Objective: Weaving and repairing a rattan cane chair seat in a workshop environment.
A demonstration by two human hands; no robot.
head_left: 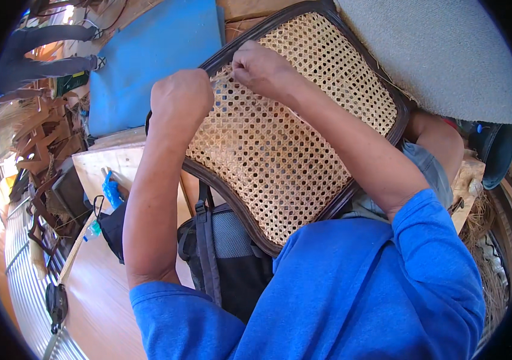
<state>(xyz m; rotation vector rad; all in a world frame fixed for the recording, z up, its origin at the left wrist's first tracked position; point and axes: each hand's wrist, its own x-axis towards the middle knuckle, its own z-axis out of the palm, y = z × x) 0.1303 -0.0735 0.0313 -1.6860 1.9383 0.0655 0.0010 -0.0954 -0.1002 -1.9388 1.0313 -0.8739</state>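
Observation:
A woven cane panel [292, 162] with rows of small holes lies across my lap, set in a dark brown wooden frame [401, 117] with curved edges. My left hand [182, 96] is closed into a fist over the panel's far left edge. Beside it, to the right, my right hand [259, 67] is pinched closed just above the weave, near the far side of the frame. The fingers of both hands curl out of sight, so I cannot make out what they hold. Between the two hands, part of the weave's edge shows.
A blue sheet [154, 54] lies beyond the panel, and a pale grey textured surface [436, 54] is at the far right. A black and grey backpack [232, 237] sits under the panel's near left side. Another person's legs [57, 67] are at the far left, near wood pieces.

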